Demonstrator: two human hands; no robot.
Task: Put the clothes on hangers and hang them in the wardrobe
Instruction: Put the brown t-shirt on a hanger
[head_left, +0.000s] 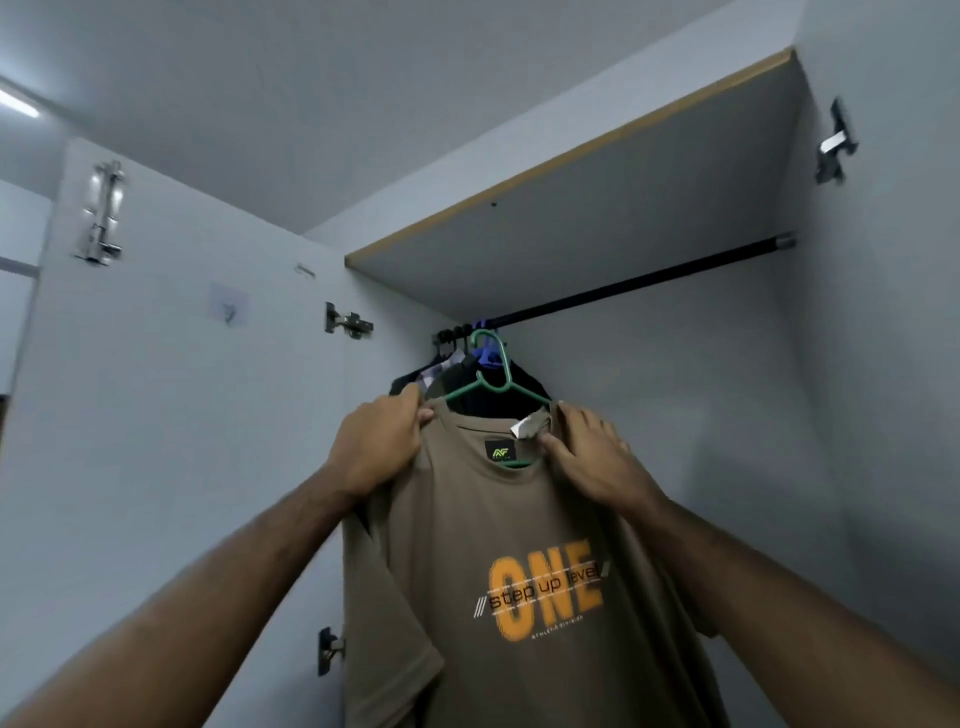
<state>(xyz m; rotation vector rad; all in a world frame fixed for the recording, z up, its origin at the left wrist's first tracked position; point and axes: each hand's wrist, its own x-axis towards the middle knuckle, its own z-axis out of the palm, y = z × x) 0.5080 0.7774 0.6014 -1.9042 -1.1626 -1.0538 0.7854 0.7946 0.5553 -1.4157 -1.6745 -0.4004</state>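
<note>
Fingers: my left hand (376, 447) is curled over the left shoulder of the t-shirt (519, 597), pinching the cloth; my right hand (592, 457) pinches the collar and right shoulder, thumb in front and fingers behind.
Where the shirt is: held up in front of the open wardrobe (571, 171), already on a green hanger (493, 374), just below the left end of the rail (649, 283).
Hook: I cannot tell whether it is over the rail yet; it sits right at the rail, in among the hooks of the clothes already hanging (441, 371).
Risk, hook: if I let go before it is truly seated, I'd expect shirt and hanger to drop together.
Risk, shoulders: I grip cloth, not hanger, so a tug could pull the collar off one arm and leave the shirt lopsided.
Risk, crowding: the hook may snag on a neighbouring blue hanger (488, 356) rather than the rail.
Look of the shirt: olive-brown, short-sleeved, soft and hanging loose; big orange "ONE" with "step up level" across it, a small black label inside the neck, and a pale tag (525, 428) at the collar.
</note>
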